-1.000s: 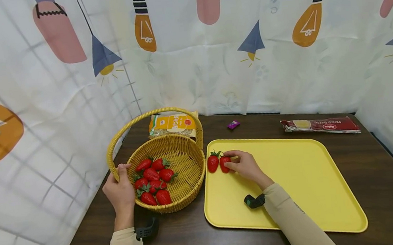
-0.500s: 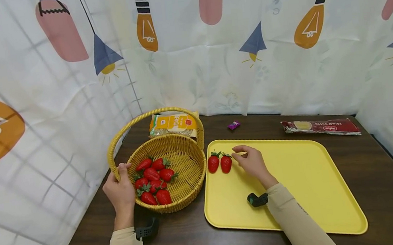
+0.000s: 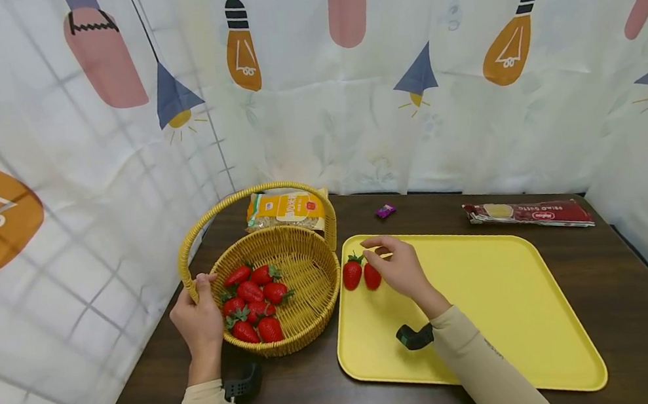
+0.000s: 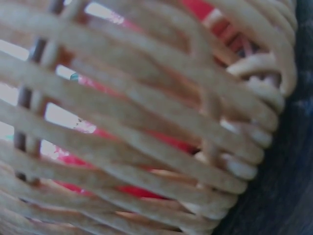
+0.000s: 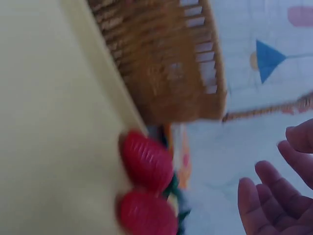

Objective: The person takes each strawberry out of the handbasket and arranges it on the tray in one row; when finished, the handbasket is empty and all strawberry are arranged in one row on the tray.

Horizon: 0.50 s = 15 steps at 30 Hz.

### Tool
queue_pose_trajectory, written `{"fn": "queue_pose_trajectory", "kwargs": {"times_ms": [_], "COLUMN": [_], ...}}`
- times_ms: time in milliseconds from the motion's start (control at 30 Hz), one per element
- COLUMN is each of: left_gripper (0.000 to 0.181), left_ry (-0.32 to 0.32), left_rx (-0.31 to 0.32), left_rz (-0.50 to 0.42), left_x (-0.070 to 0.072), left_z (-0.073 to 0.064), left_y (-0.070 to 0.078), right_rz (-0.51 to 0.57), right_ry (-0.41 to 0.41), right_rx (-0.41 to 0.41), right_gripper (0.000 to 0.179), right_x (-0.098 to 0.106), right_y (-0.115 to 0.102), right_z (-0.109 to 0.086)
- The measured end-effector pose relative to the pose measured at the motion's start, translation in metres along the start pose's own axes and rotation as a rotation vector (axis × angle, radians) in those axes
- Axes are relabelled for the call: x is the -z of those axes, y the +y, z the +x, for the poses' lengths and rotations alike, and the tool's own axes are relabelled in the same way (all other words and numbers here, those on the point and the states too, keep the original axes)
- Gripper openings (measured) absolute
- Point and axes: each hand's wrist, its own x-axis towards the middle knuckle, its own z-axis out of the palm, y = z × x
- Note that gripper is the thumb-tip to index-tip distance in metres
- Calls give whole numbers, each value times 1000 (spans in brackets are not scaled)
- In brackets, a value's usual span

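On the left, my left hand (image 3: 197, 320) grips the woven yellow basket (image 3: 312, 289) at its rim, by the foot of the handle. Several red strawberries (image 3: 250, 292) lie in its left half. The left wrist view is filled by the basket's weave (image 4: 146, 117), with red showing through the gaps. Two strawberries lie side by side at the far left corner of the yellow tray (image 3: 478, 311): a left one (image 3: 352, 275) and a right one (image 3: 372, 278). Over the right one hovers my right hand (image 3: 399, 270), fingers loosely bent and holding nothing, hiding its leafy top.
Behind the basket lies a yellow-and-clear food packet (image 3: 289, 208). A small purple wrapped sweet (image 3: 385, 210) is on the dark table (image 3: 315, 400) beyond the tray. At the back right rests a long dark-red packet (image 3: 529, 214). A patterned curtain (image 3: 315, 117) stands behind the table.
My right hand has let go of the right strawberry on the tray, drawn back to the right, then come left again above it. The left hand and basket stay put.
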Motion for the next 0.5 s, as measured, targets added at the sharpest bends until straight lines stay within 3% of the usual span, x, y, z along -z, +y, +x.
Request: {"fn": "queue_pose_trajectory", "kwargs": {"times_ms": [233,500], "left_gripper": [46,47], "left_ry": [-8,-15], "left_rx": [-6,3], "left_rz": [-19,-19], "left_x": [1,0], "left_z": [2,1], "left_y": [-1,-2], "right_rz": [97,163], "right_ry": [-185,-357], "right_rx": [79,117], "right_gripper": [18,21], "right_x": [-30,-69], "right_y": [-35,-50], "right_z": [5,10]}}
